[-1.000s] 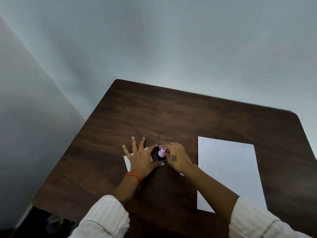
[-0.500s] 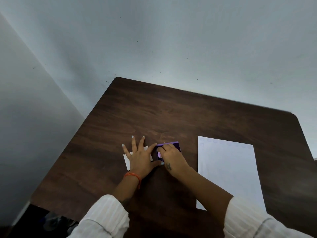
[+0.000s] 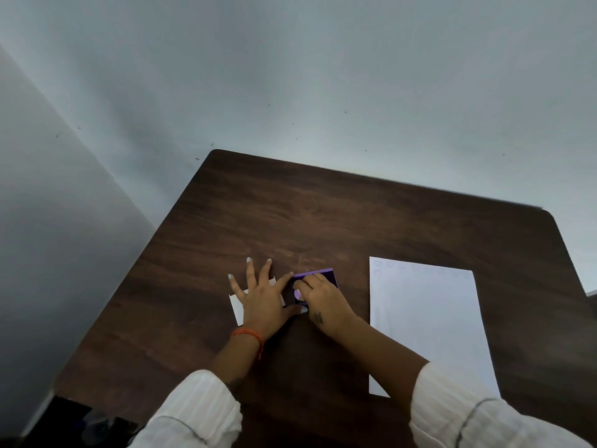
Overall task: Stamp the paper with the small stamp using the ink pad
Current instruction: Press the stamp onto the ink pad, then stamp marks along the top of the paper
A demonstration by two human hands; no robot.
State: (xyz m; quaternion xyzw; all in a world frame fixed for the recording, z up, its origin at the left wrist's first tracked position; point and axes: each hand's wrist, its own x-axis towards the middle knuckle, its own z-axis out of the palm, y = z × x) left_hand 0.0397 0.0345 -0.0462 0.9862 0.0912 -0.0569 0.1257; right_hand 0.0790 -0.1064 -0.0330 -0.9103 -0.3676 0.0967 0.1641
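Your right hand is curled over the small stamp, fingers and thumb bunched around its lilac body so that only a sliver of it shows at the left side of your knuckles. The stamp sits down on the purple ink pad, whose far edge and right corner peek out past your fingertips; this looks like the inking step, with the face pressed into the pad, though the contact itself is hidden under your hand.

Your left hand lies flat with fingers fanned wide, palm on a small white card, its index fingertip and thumb touching the pad's left side as if to brace it. An orange thread bracelet circles that wrist.

The likely trouble from here: if you lift the stamp sharply, the light pad may cling and come up with it, or skid on the dark wooden table, since only two fingertips hold it. A tilted press would ink one edge of the face and leave a partial mark. Carrying the wet stamp low could also smear it against your left thumb.

Both forearms angle in from the bottom edge, white sleeves pushed back from the wrists, right wrist bent down over the pad. The paper lies to the right, near but apart from the pad, with a faint row of marks along its top edge.
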